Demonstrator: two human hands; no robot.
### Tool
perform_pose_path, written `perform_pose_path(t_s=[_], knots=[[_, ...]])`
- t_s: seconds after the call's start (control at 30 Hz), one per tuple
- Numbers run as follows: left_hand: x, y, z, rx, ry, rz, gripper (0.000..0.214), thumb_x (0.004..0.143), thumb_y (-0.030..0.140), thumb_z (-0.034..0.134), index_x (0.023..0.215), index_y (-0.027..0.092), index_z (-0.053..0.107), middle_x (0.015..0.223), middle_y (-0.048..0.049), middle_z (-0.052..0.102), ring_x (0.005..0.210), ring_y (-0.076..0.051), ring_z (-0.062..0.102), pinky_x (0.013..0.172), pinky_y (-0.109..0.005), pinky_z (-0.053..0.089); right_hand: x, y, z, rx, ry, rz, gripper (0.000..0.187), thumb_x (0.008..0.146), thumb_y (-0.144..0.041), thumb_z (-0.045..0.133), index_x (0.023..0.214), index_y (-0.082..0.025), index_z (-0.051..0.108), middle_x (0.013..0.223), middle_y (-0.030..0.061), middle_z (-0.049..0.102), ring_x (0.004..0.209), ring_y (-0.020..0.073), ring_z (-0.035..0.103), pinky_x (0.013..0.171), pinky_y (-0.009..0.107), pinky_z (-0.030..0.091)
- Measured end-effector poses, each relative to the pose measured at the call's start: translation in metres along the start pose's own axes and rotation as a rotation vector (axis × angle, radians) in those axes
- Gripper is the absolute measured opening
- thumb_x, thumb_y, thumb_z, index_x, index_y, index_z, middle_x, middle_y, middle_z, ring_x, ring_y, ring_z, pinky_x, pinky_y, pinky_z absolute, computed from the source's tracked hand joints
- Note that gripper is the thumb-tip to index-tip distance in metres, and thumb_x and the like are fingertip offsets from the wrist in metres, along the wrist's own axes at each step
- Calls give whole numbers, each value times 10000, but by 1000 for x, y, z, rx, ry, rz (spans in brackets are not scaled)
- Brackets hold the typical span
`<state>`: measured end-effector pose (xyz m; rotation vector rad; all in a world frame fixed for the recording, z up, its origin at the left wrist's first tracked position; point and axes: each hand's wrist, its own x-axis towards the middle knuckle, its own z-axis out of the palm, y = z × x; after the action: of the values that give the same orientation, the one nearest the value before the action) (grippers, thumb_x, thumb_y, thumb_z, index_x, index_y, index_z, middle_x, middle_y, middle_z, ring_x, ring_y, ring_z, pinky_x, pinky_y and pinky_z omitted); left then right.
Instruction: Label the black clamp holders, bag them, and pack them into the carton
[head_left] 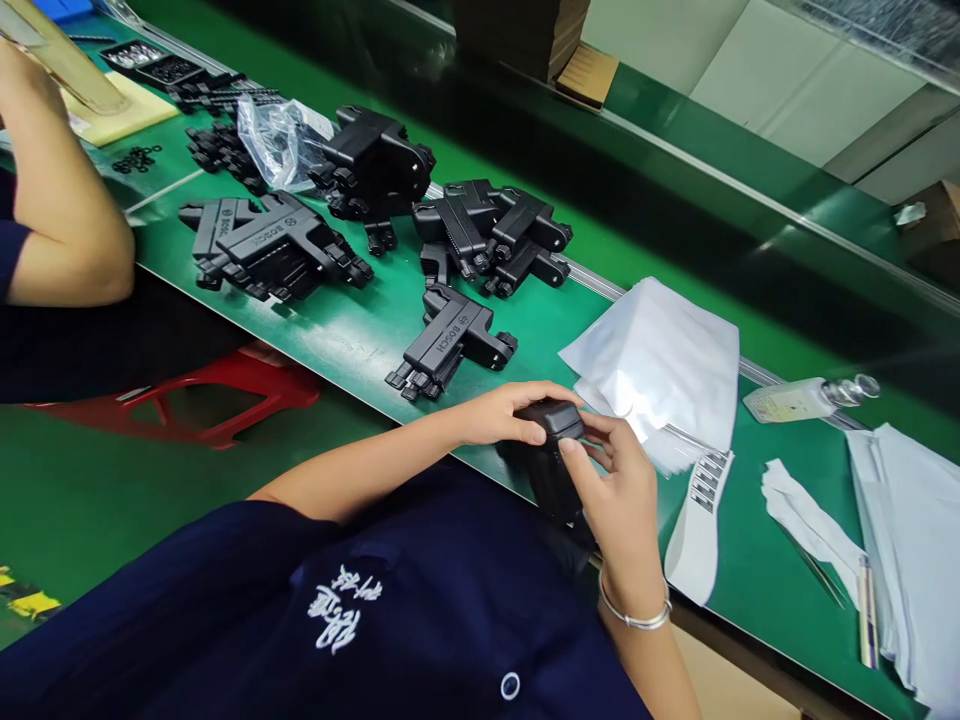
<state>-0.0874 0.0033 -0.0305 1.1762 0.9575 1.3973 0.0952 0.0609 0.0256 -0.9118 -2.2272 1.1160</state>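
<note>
My left hand (501,412) and my right hand (619,486) both grip a black plastic part (553,462) at the near edge of the green bench (352,335). The left fingers curl over its top end. The right thumb and fingers pinch its right side. A silver bracelet (634,612) circles my right wrist. A stack of white bags (660,365) lies just right of my hands. Several more black parts (450,345) lie on the bench to the left.
A label strip (697,530), white cloth (806,520), a small bottle (806,398) and paper sheets (911,540) lie at the right. Another person's arm (64,210) is at far left, above a red stool (217,395). A clear plastic bag (281,140) lies at the back.
</note>
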Motion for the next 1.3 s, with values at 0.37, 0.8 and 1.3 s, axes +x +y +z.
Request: perform_pose_path(t_s=[0.37,0.8,1.3], knots=[[-1,-9,8,216,298,222,653,801,654,656,1322,281,530,1266,-93,565,1153,-283,550,987,-407,436,5,16,-26,-210,52,-187,469,901,-514,597,1276,-233,608,1249,101,668,1142,286,629,964,444,506],[15,9,10,-51,406,311,692,750,692,684,1274,276,506,1130,-67,545,1003,-216,544,845,-318,474,-12,78,-15,540,130,40,715,736,-550,769,1342,-271,513,1348,124,590,1213,290,585,1010,490,484],[9,22,40,190,583,275,369,921,542,505,1058,203,561,1015,-63,593,991,-231,551,889,-365,466,-9,55,11,407,392,-132,558,713,-441,827,1179,-212,621,1143,101,684,1067,260,657,1000,455,478]])
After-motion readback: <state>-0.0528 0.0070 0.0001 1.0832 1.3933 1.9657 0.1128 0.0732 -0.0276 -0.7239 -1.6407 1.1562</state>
